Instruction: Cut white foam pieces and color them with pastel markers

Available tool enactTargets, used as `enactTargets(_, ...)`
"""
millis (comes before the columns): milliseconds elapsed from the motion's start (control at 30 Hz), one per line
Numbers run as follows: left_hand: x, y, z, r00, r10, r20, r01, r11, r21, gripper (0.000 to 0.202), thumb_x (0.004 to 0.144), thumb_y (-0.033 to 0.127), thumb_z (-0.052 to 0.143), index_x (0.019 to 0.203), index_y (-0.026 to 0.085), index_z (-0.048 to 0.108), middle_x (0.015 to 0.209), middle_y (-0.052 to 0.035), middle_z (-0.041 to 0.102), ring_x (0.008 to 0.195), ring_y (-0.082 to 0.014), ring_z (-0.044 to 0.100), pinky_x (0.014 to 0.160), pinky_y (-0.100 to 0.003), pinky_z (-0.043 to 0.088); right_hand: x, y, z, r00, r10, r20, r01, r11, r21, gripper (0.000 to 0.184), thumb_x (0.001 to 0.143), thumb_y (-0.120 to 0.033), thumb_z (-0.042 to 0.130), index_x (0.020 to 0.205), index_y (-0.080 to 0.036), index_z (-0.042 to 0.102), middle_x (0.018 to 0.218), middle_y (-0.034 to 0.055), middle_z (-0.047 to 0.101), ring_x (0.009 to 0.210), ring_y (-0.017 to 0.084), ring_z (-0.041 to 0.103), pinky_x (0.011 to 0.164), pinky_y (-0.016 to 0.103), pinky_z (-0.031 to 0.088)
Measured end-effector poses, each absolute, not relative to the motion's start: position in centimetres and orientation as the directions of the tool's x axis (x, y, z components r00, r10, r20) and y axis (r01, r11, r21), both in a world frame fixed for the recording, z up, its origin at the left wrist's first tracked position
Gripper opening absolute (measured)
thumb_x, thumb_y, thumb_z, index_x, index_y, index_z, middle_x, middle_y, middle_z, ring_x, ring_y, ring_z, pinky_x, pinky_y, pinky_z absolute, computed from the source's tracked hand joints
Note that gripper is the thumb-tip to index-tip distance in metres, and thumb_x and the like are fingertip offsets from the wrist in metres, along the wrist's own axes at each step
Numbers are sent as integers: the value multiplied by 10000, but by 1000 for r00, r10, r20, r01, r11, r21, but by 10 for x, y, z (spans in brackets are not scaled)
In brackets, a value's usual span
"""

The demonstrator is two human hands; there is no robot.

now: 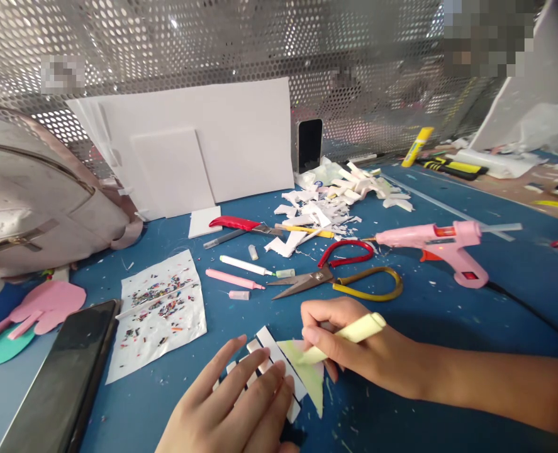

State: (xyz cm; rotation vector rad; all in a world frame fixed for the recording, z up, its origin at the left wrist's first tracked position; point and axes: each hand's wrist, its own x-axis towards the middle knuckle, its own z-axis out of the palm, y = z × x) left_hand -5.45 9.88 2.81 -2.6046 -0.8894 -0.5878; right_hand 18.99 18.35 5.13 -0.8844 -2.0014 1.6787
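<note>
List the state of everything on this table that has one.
Right hand, gripping pale yellow marker pen.
Left hand, flat, pressing white paper strips.
Red and yellow metal scissors, blades shut.
Pink plastic glue gun, lying on its side.
Black smartphone, screen dark.
Pink pen, uncapped.
White pen, uncapped.

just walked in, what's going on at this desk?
A person is colouring at a blue table. The right hand grips a pale yellow marker, its tip on a small paper cutout that is partly tinted green. The left hand lies flat, pinning the white strips beside that cutout. Beyond the hands lie scissors, a pink glue gun and paper scraps, all untouched.
</note>
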Motion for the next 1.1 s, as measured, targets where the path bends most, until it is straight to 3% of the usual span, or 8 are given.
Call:
enactTargets(367, -53, 99, 29, 717, 506, 479, 636, -756, -153, 383, 1044, 414, 421, 1155, 196, 716, 1173, 13, 722, 1142, -197, 658, 1268, -457, 152, 190, 184, 55, -758, 652, -31, 274, 274, -922, 561, 1009, -485, 402, 569, -161, 528, 540, 1, 512, 532, 113, 487, 557, 248, 386)
enactTargets(633, -56, 100, 32, 758, 461, 462, 602, -767, -221, 371, 1032, 416, 458, 1161, 183, 714, 1169, 6, 722, 1117, -201, 672, 1269, -483, 113, 192, 185, 56, -701, 712, 42, 111, 167, -980, 583, 991, -566, 401, 588, -162, 522, 566, -1, 498, 488, 103, 468, 476, 235, 355)
enactTargets(800, -54, 100, 31, 752, 453, 480, 603, -767, -221, 349, 1028, 390, 472, 1157, 174, 713, 1151, -5, 730, 1107, -198, 680, 1269, -462, 116, 194, 186, 49, -692, 710, 128, 65, 238, -969, 536, 1012, -505, 390, 636, -157, 548, 623, 6, 512, 556, 109, 480, 533, 243, 376)
enactTargets(867, -53, 101, 31, 733, 466, 496, 617, -762, -197, 338, 1021, 390, 480, 1138, 182, 719, 1133, 4, 737, 1104, -195, 683, 1267, -443, 131, 195, 187, 50, -678, 718, 157, 59, 266, -962, 561, 1015, -519, 364, 591, -172, 485, 588, -4, 475, 552, 109, 450, 545, 253, 370)
enactTargets(933, -51, 100, 32, 717, 466, 519, 623, -763, -176, 320, 1018, 372, 482, 1115, 185, 723, 1110, 13, 745, 1084, -189, 692, 1255, -425, 196, 197, 189, 57, -657, 741, 136, 91, 257, -962, 587, 1004, -558, 358, 541, -198, 374, 515, -34, 380, 486, 97, 370, 495, 256, 322)
enactTargets(1000, -49, 100, 36, 710, 456, 536, 619, -767, -167, 296, 1009, 335, 487, 1101, 179, 722, 1091, 11, 751, 1046, -193, 708, 1194, -420, 349, 199, 194, 72, -670, 741, 45, 220, 256, -941, 590, 972, -577, 431, 527, -212, 302, 475, -59, 295, 436, 84, 288, 444, 262, 246)
enactTargets(1100, -45, 100, 43, 705, 458, 542, 616, -773, -149, 269, 986, 279, 493, 1090, 165, 713, 1059, -6, 760, 978, -220, 731, 989, -440, 563, 204, 206, 97, -705, 696, -139, 549, 410, -729, 568, 915, -553, 563, 562, -200, 294, 507, -65, 281, 448, 78, 236, 441, 272, 177)
